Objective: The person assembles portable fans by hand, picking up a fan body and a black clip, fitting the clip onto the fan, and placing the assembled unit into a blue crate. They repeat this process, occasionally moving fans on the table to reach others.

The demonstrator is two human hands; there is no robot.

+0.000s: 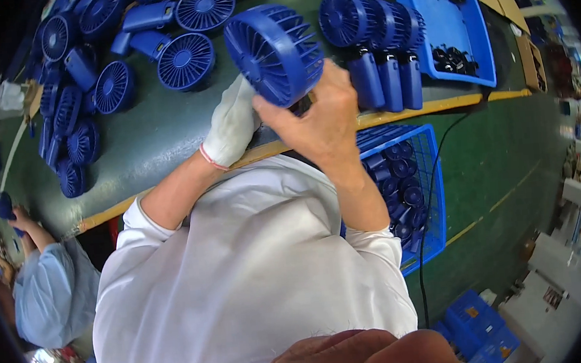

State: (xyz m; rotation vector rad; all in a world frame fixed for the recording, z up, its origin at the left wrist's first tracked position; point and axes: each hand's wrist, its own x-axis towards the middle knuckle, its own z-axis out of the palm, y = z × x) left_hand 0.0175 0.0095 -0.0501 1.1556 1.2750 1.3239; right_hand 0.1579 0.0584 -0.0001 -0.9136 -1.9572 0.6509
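While the bare right hand (323, 121) grips the round blue plastic handheld fan (273, 53) from below, fingers closed about its body, the white-gloved left hand (231, 121) lies against the fan's lower left edge; its finger position cannot be determined. The fan is held above the green table (157, 134), near three upright blue fans (382, 51)

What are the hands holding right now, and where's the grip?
A blue handheld fan. The bare right hand grips just below the round head; the gloved left hand touches the same spot.
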